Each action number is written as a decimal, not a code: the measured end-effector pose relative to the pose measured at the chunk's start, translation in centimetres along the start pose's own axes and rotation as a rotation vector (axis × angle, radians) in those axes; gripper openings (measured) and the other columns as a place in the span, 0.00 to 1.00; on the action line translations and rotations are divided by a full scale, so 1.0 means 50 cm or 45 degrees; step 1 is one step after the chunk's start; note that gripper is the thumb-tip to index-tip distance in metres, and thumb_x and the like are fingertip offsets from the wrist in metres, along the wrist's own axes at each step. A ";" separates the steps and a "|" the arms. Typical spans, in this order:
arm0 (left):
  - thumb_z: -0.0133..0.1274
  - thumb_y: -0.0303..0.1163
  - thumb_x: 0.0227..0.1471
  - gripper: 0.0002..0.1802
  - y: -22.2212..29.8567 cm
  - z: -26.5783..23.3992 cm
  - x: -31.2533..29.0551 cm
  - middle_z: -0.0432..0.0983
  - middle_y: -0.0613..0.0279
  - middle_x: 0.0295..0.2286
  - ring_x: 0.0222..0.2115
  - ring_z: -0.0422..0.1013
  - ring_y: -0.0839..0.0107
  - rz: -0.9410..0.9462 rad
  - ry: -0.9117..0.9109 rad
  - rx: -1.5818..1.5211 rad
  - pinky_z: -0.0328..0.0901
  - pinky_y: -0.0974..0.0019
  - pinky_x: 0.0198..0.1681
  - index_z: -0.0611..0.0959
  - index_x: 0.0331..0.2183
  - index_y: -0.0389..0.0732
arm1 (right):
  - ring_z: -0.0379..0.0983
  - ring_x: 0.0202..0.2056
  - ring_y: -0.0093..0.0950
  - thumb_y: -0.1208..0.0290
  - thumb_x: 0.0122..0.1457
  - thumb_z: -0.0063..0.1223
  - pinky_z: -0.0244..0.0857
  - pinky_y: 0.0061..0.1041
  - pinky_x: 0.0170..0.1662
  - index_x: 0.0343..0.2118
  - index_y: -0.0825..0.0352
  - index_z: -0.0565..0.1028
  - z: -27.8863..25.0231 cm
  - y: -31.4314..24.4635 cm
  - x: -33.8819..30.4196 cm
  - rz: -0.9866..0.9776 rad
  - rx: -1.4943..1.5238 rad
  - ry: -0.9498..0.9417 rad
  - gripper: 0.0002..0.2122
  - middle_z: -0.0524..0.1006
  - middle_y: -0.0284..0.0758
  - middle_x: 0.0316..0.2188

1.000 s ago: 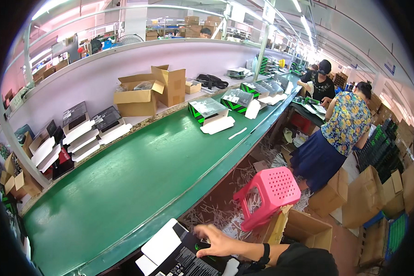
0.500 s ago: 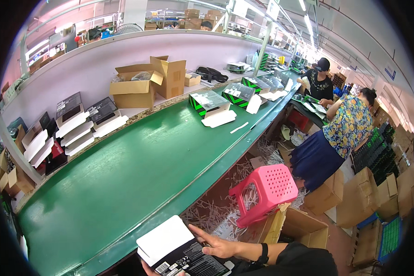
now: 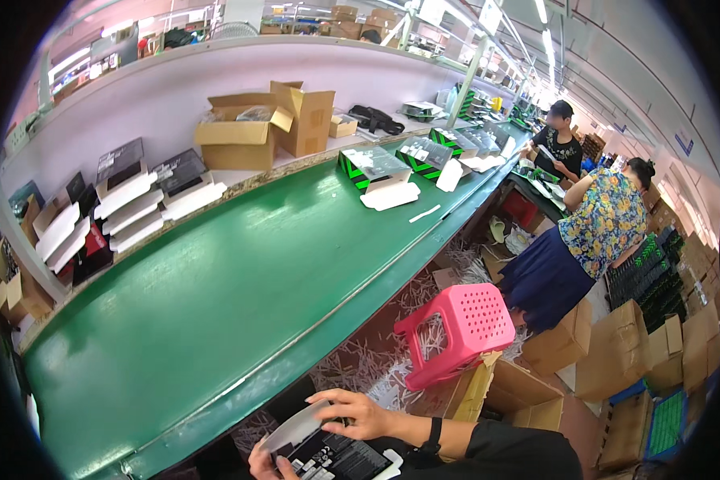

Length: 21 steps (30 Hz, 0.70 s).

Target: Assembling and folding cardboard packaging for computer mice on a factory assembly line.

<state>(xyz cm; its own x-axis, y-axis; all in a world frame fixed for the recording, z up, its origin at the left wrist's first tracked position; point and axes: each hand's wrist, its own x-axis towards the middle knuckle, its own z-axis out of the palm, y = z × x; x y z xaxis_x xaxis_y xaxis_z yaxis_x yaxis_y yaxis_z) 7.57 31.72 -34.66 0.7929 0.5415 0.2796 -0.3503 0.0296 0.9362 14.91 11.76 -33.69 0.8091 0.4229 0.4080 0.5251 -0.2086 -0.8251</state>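
A black cardboard box (image 3: 340,454) with white printing lies low in the view, at the near edge of the green bench. Its white inner flap (image 3: 298,427) stands bent and curved between my hands. My left hand (image 3: 267,464) is closed on the box's left corner, thumb over the flap's lower end. My right hand (image 3: 355,414), with a black band on the wrist, has its fingers curled over the flap's upper end and its thumb beneath. The box's lower part is cut off by the picture's edge.
The green conveyor bench (image 3: 192,296) holds several black-and-green boxes (image 3: 376,166) farther along. Open black boxes (image 3: 128,204) and brown cartons (image 3: 236,144) line its back ledge. A pink stool (image 3: 464,324) stands at right by an open carton (image 3: 524,392). Two co-workers (image 3: 604,212) stand beyond.
The white flap was spread flat and has been bent upward. My right hand has moved left from the box's side onto the flap, and my left hand has come up along it.
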 end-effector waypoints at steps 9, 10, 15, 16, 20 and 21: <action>0.55 0.33 0.58 0.10 0.004 -0.016 0.030 0.71 0.59 0.36 0.38 0.68 0.69 -0.140 -0.275 0.209 0.63 0.67 0.45 0.78 0.35 0.36 | 0.76 0.42 0.27 0.61 0.66 0.57 0.68 0.27 0.44 0.39 0.69 0.81 -0.035 -0.021 0.027 0.297 0.339 0.109 0.14 0.81 0.40 0.45; 0.59 0.30 0.52 0.08 0.008 -0.008 0.025 0.71 0.56 0.36 0.39 0.69 0.65 -0.234 -0.187 0.077 0.64 0.64 0.46 0.79 0.32 0.37 | 0.75 0.44 0.26 0.64 0.66 0.57 0.69 0.25 0.46 0.38 0.69 0.82 -0.034 -0.026 0.025 0.390 0.400 0.123 0.12 0.80 0.39 0.46; 0.55 0.21 0.51 0.11 0.015 0.013 0.019 0.69 0.59 0.38 0.41 0.68 0.71 -0.354 -0.026 -0.185 0.63 0.67 0.49 0.78 0.40 0.34 | 0.77 0.45 0.27 0.74 0.64 0.58 0.69 0.28 0.51 0.39 0.73 0.80 -0.025 -0.059 0.032 0.683 0.620 0.162 0.07 0.81 0.43 0.45; 0.55 0.21 0.51 0.11 0.012 0.006 0.014 0.69 0.59 0.38 0.41 0.68 0.71 -0.352 -0.019 -0.181 0.63 0.67 0.49 0.78 0.40 0.34 | 0.76 0.39 0.22 0.76 0.64 0.58 0.69 0.23 0.45 0.39 0.73 0.81 -0.022 -0.054 0.020 0.762 0.607 0.165 0.06 0.82 0.39 0.43; 0.56 0.21 0.54 0.10 -0.026 -0.039 -0.013 0.71 0.62 0.36 0.38 0.69 0.74 -0.441 -0.176 -0.010 0.63 0.73 0.41 0.83 0.40 0.32 | 0.78 0.36 0.19 0.78 0.63 0.58 0.71 0.19 0.43 0.40 0.73 0.81 -0.009 -0.035 -0.016 0.832 0.540 0.169 0.06 0.84 0.34 0.38; 0.56 0.21 0.54 0.10 -0.038 -0.047 -0.021 0.72 0.60 0.37 0.37 0.69 0.73 -0.426 -0.195 -0.106 0.63 0.73 0.41 0.83 0.39 0.31 | 0.78 0.36 0.19 0.78 0.63 0.58 0.71 0.19 0.43 0.40 0.73 0.81 -0.007 -0.032 -0.020 0.834 0.540 0.163 0.06 0.84 0.34 0.38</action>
<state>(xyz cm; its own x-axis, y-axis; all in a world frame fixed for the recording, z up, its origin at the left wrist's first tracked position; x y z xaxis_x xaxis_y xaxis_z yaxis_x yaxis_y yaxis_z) 6.22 33.05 -37.25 0.9336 0.3584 -0.0043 -0.0936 0.2554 0.9623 13.35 11.35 -32.64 0.9565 0.2197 -0.1918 -0.1933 -0.0150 -0.9810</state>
